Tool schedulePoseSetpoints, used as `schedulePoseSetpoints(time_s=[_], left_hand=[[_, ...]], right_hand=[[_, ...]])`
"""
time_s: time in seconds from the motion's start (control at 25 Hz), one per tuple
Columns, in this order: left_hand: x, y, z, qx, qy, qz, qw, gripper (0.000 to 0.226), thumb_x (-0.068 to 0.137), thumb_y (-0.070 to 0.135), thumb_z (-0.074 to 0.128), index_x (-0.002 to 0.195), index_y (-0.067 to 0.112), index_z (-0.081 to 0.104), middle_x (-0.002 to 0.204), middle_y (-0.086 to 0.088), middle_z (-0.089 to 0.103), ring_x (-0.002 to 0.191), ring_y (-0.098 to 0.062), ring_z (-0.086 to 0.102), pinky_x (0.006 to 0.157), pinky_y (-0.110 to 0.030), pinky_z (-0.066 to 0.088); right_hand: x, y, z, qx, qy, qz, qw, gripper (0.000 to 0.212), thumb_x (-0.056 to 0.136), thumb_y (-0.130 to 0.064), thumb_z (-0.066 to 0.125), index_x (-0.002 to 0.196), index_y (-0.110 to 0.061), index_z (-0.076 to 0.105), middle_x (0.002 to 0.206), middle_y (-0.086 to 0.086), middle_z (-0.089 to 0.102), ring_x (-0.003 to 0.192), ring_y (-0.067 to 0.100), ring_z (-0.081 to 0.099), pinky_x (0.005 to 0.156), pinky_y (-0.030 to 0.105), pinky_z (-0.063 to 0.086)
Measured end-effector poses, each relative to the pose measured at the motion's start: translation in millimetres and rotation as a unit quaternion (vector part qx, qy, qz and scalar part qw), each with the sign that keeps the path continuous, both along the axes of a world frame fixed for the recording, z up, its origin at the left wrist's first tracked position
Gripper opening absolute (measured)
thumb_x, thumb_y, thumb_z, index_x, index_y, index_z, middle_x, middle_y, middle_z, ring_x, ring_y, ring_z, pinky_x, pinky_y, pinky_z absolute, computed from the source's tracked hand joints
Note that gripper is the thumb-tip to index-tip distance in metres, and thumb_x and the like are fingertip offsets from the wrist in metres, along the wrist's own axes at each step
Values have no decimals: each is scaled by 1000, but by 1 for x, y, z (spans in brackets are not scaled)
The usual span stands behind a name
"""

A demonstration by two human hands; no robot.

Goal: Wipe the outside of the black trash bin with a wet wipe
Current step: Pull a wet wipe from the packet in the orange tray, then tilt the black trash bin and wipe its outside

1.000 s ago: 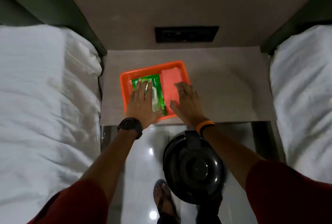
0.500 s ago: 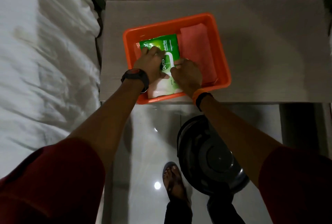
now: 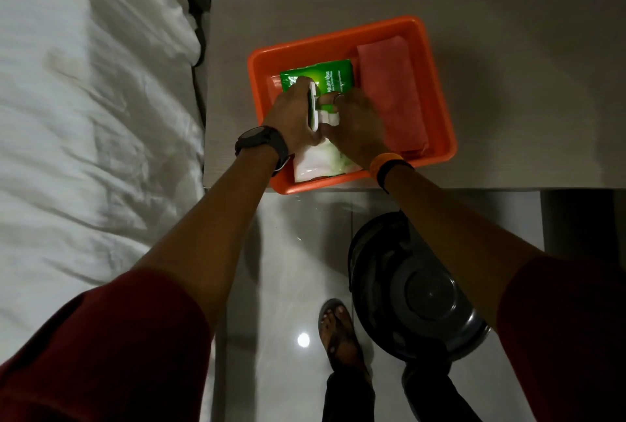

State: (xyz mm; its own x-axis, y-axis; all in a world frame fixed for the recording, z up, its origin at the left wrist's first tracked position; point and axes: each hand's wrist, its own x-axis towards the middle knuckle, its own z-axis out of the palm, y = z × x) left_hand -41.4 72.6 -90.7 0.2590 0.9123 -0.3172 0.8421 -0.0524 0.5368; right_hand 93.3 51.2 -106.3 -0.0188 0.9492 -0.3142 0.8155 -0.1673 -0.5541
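A green and white pack of wet wipes (image 3: 324, 77) lies in an orange tray (image 3: 437, 82) on the bedside table. My left hand (image 3: 294, 115) holds the pack's white flip lid raised on edge. My right hand (image 3: 355, 123) rests on the pack beside the lid, fingers pinched at the opening on a bit of white wipe. The black trash bin (image 3: 416, 289) stands on the floor below the table, seen from above with its round lid shut; my right forearm crosses over it.
A folded pink cloth (image 3: 389, 93) lies in the tray's right half. A white bed (image 3: 84, 116) fills the left. My sandalled foot (image 3: 338, 330) stands on the glossy white floor (image 3: 291, 252) left of the bin. The table edge (image 3: 508, 188) overhangs the bin.
Both hands went from lying flat on the tray to gripping the pack. The flip lid now stands open under my left hand, and my right fingers have closed at the opening.
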Motion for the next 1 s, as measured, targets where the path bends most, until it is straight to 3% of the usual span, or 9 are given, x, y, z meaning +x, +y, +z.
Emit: schedulePoseSetpoints(time_s=[0.12,0.24,0.36,0.48,0.64,0.76,0.84,0.92,1.0], left_hand=[[-3,-3,0,-10,-24,16,1000,84,62,14,93,127,7,41,124,-14,61,108,-32,62,91,-46,57],[-4,-5,-2,-22,-35,34,999,94,61,17,94,136,7,38,136,-13,55,122,-33,55,101,-43,51],[-3,-21,-5,-16,-17,6,1000,105,73,19,87,153,6,21,159,-17,28,146,-34,30,121,-40,31],[6,-45,-12,5,48,-74,996,85,88,21,72,154,7,20,165,-20,7,152,-39,11,124,-42,24],[15,-50,-15,-2,142,-120,983,69,93,19,56,154,10,25,164,-21,6,152,-45,-1,126,-49,19],[23,-46,-7,-21,163,-107,981,66,89,20,56,149,7,34,163,-21,11,151,-47,5,122,-53,27],[30,-42,4,-18,197,-125,972,58,87,25,53,139,0,47,155,-26,28,149,-45,12,122,-55,24],[47,-48,15,-5,202,-119,972,48,89,21,58,131,-2,53,156,-26,27,150,-46,9,123,-55,21],[72,-75,21,69,119,-113,984,43,87,9,57,129,-1,56,157,-25,27,149,-47,15,122,-49,26]], right_hand=[[-7,0,-4,55,-33,-2,998,32,85,-27,68,115,-20,72,125,7,65,118,28,60,89,36,50],[-7,1,-1,76,39,-107,991,26,85,-21,65,107,-20,78,113,4,76,107,22,70,82,25,52],[11,-10,13,108,117,-233,959,24,86,-20,63,104,-15,79,105,2,79,90,13,70,74,17,47],[41,-40,33,116,160,-328,924,9,82,-27,68,80,-19,72,80,-9,72,70,-6,61,66,13,46],[73,-96,58,93,255,-379,885,29,81,-23,73,60,-23,53,62,-4,64,59,-6,60,62,13,51],[91,-137,61,59,307,-419,853,28,83,-17,74,65,-19,53,71,3,68,72,12,71,68,33,62],[102,-161,60,41,348,-443,825,13,84,-15,75,85,-11,63,85,4,73,86,24,76,75,41,64],[116,-190,63,25,375,-446,812,26,87,-16,75,110,-7,67,101,7,77,98,25,76,79,38,65],[138,-222,63,15,373,-440,817,26,90,-22,71,113,-8,70,102,4,78,96,20,77,78,35,64]])
